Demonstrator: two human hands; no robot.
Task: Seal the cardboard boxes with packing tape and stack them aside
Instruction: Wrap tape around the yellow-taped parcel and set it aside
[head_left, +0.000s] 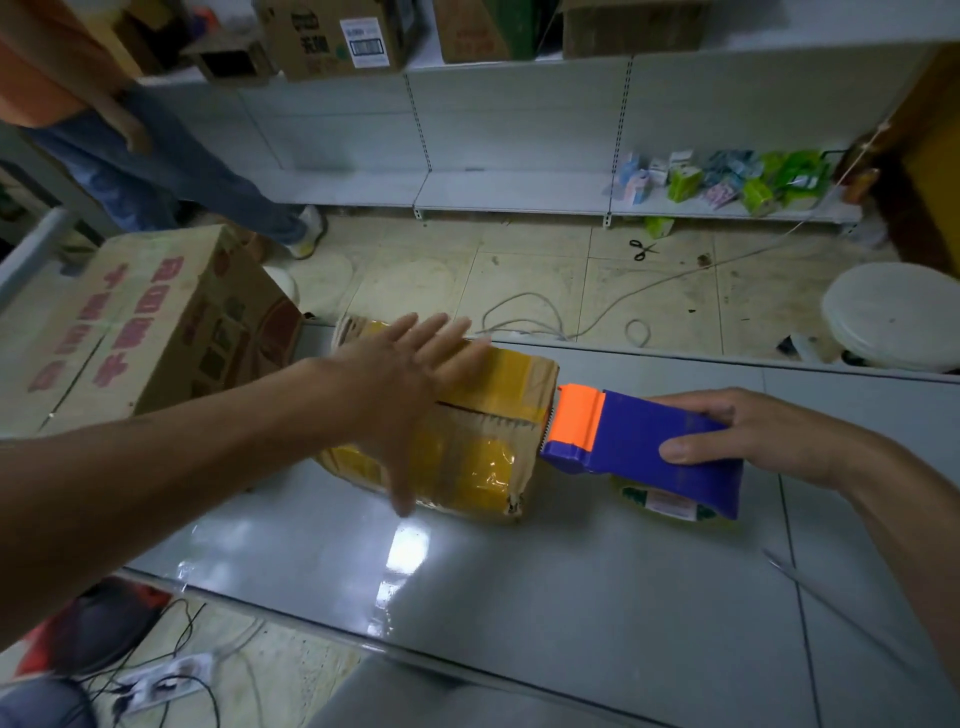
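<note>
On the grey worktop (519, 597), the small cardboard box (483, 457) is being presented near the far edge, its faces already carrying yellowish tape, with its long axis and top seam running left to right. A larger box (145, 322) is standing just beside it on the left. The left grip (395, 384) is being held open and flat over the left part of the box top, fingers straight; motion blur is preventing firm contact from being confirmed. The tape dispenser (649, 447) is being clasped by the right grip (737, 436), thumb on the near side and fingers wrapped over the far side. The orange cutter head (576, 415) of the dispenser is being pointed left and is meeting the right end face of the box, at the end of the seam. The dispenser body is therefore being kept roughly in line with the long axis of the box, with the box lying to the left of the right grip. By judgement, any coming stroke is being governed by that alignment: travel along the seam is being favoured, while the left grip, being the nearer one, is being positioned to steady the box.
</note>
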